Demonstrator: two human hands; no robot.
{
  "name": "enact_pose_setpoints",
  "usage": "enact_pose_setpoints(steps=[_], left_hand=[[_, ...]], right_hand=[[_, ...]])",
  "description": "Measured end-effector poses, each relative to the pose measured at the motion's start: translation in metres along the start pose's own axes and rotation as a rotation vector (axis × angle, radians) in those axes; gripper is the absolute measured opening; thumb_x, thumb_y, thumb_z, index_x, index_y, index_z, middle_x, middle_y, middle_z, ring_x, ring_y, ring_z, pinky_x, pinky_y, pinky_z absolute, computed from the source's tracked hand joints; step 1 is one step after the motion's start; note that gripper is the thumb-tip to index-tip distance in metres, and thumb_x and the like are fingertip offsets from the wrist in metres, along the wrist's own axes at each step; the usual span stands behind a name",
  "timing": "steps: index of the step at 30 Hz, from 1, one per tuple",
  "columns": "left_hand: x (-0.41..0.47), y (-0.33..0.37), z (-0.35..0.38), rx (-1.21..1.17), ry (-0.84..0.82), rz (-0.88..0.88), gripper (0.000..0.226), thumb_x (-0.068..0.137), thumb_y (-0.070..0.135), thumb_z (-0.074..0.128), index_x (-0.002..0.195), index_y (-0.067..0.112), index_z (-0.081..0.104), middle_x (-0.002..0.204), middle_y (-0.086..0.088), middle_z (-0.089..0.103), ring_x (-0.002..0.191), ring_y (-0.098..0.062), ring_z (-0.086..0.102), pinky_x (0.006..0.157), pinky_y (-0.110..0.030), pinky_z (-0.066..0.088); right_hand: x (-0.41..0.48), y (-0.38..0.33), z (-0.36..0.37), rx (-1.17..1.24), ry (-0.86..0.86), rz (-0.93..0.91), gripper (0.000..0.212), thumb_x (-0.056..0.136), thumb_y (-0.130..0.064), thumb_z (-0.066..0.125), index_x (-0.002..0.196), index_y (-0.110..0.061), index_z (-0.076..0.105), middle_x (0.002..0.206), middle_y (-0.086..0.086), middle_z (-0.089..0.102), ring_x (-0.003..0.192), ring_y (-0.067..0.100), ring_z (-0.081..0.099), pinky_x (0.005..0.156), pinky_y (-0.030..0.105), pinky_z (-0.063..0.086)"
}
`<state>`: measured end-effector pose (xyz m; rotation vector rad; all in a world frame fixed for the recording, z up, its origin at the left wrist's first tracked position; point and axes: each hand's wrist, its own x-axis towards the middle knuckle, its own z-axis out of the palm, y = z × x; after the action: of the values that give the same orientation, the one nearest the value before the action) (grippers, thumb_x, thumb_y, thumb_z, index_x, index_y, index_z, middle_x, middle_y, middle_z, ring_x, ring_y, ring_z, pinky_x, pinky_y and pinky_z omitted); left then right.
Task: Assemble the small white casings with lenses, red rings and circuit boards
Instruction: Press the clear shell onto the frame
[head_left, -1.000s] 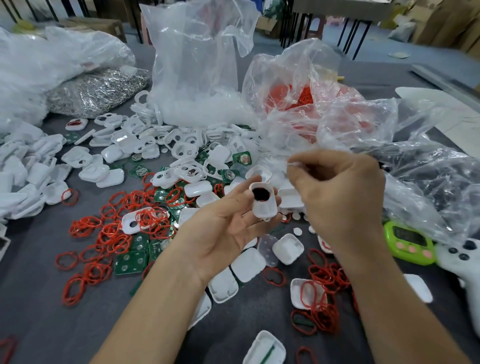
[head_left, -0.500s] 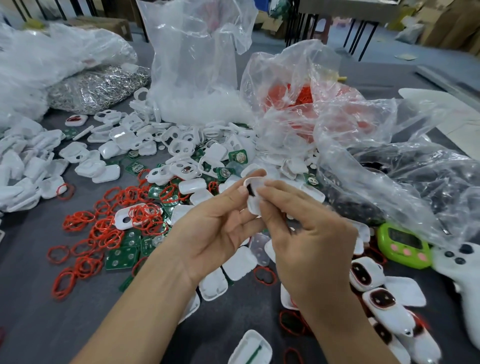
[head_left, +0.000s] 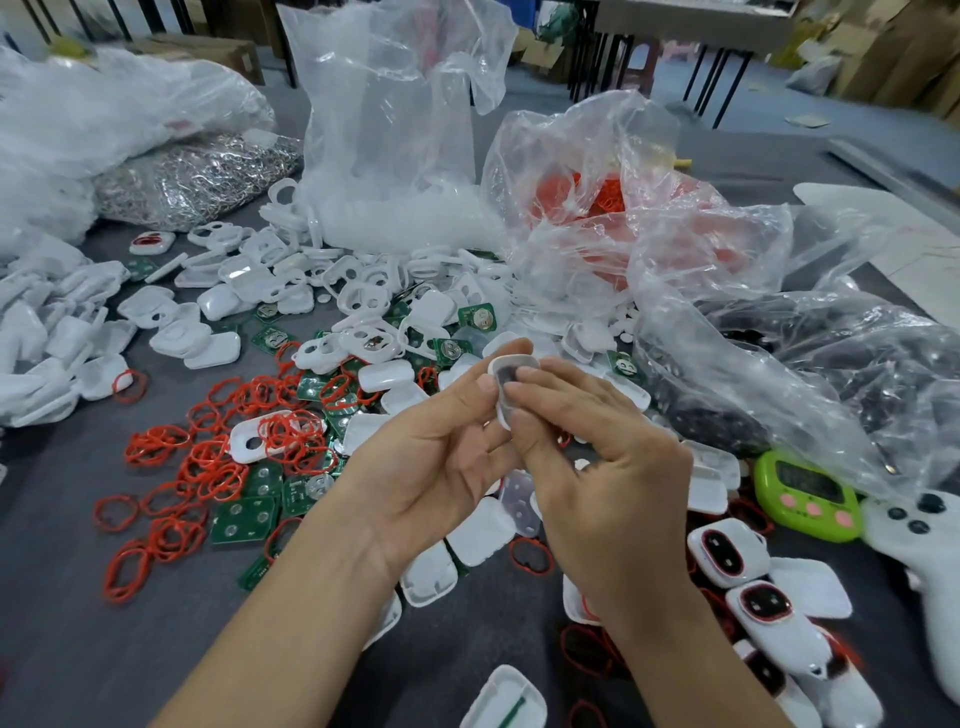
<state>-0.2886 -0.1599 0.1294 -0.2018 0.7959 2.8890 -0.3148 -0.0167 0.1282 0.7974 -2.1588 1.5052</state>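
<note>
A small white casing (head_left: 511, 361) is pinched between the thumb and fingertips of the upturned left hand (head_left: 441, 467). It is also pinched by the curled right hand (head_left: 613, 499), whose index finger is pressed on the dark lens (head_left: 503, 374). Behind, on the worktop (head_left: 62, 649), white parts are held in one clear bag (head_left: 395, 156) and red rings in another bag (head_left: 587, 192).

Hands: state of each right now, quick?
Left hand: holding the white casing.
Right hand: pinching the same casing, index finger on its face.
</note>
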Motion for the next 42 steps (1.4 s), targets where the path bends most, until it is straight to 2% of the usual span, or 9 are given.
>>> enact_pose_setpoints(steps=[5,9,14,21,26,29,33,36,42], left_hand=[[-0.001,0.002,0.002,-0.013,0.005,0.014,0.046,0.081,0.01,0.073,0.127,0.007,0.071,0.125,-0.01,0.072,0.1,-0.018,0.075,0.076,-0.03,0.062],[-0.001,0.001,0.002,0.019,0.013,0.024,0.033,0.091,0.011,0.062,0.12,0.008,0.075,0.129,-0.016,0.07,0.109,-0.026,0.073,0.09,-0.041,0.062],[-0.002,0.001,0.003,0.041,-0.019,0.025,0.038,0.085,0.013,0.068,0.123,0.011,0.074,0.135,-0.016,0.067,0.115,-0.028,0.071,0.094,-0.043,0.06],[-0.002,0.0,0.006,0.085,-0.013,0.023,0.041,0.079,0.016,0.072,0.12,0.014,0.076,0.126,-0.01,0.072,0.104,-0.021,0.074,0.093,-0.037,0.06],[-0.003,-0.001,0.006,0.138,-0.024,0.013,0.038,0.08,0.015,0.071,0.117,0.015,0.078,0.12,-0.008,0.075,0.107,-0.021,0.073,0.092,-0.037,0.061],[-0.002,-0.002,0.007,0.158,-0.02,0.006,0.039,0.079,0.015,0.072,0.118,0.014,0.077,0.125,-0.01,0.073,0.111,-0.024,0.072,0.091,-0.038,0.061],[-0.001,-0.002,0.007,0.199,-0.04,0.005,0.039,0.083,0.016,0.069,0.121,0.014,0.076,0.132,-0.014,0.069,0.12,-0.028,0.068,0.095,-0.04,0.059],[-0.001,-0.005,0.007,0.272,-0.042,0.017,0.037,0.086,0.009,0.064,0.121,0.012,0.076,0.132,-0.017,0.068,0.114,-0.028,0.07,0.09,-0.038,0.06],[0.001,-0.015,0.007,0.454,0.142,0.143,0.043,0.093,-0.014,0.048,0.104,0.011,0.081,0.109,-0.02,0.076,0.096,-0.025,0.075,0.073,-0.032,0.062]], right_hand=[[0.003,-0.002,-0.005,0.125,-0.012,0.096,0.023,0.086,-0.013,0.075,0.107,-0.022,0.082,0.115,-0.015,0.076,0.123,0.004,0.064,0.104,0.033,0.053],[0.011,0.0,-0.018,0.087,0.08,0.104,0.022,0.083,-0.014,0.076,0.097,-0.031,0.079,0.113,-0.017,0.075,0.122,0.003,0.064,0.101,0.023,0.051],[0.015,0.002,-0.025,0.091,0.039,0.149,0.026,0.078,-0.011,0.086,0.092,-0.032,0.077,0.117,-0.014,0.073,0.121,0.006,0.065,0.1,0.035,0.055],[0.016,-0.003,-0.028,-0.049,-0.07,0.056,0.019,0.076,-0.01,0.087,0.083,-0.026,0.081,0.122,-0.013,0.072,0.129,0.005,0.056,0.099,0.008,0.041],[0.015,-0.006,-0.023,0.083,-0.081,0.252,0.024,0.08,-0.023,0.087,0.1,-0.034,0.081,0.119,-0.024,0.071,0.114,-0.003,0.065,0.091,0.022,0.057],[0.015,-0.007,-0.022,0.115,-0.067,0.295,0.026,0.082,-0.021,0.086,0.104,-0.033,0.078,0.097,-0.025,0.074,0.09,-0.005,0.071,0.073,0.018,0.059],[0.016,0.0,-0.02,0.127,-0.101,0.391,0.04,0.083,-0.026,0.086,0.12,-0.03,0.074,0.099,-0.02,0.076,0.092,-0.008,0.07,0.074,0.01,0.055],[0.016,0.004,-0.019,0.143,-0.122,0.433,0.033,0.084,-0.022,0.083,0.114,-0.032,0.076,0.094,-0.022,0.077,0.087,-0.006,0.072,0.07,0.009,0.053],[0.016,0.008,-0.014,0.239,-0.171,0.545,0.02,0.088,-0.016,0.075,0.098,-0.033,0.081,0.087,-0.012,0.079,0.084,0.009,0.076,0.078,0.038,0.064]])
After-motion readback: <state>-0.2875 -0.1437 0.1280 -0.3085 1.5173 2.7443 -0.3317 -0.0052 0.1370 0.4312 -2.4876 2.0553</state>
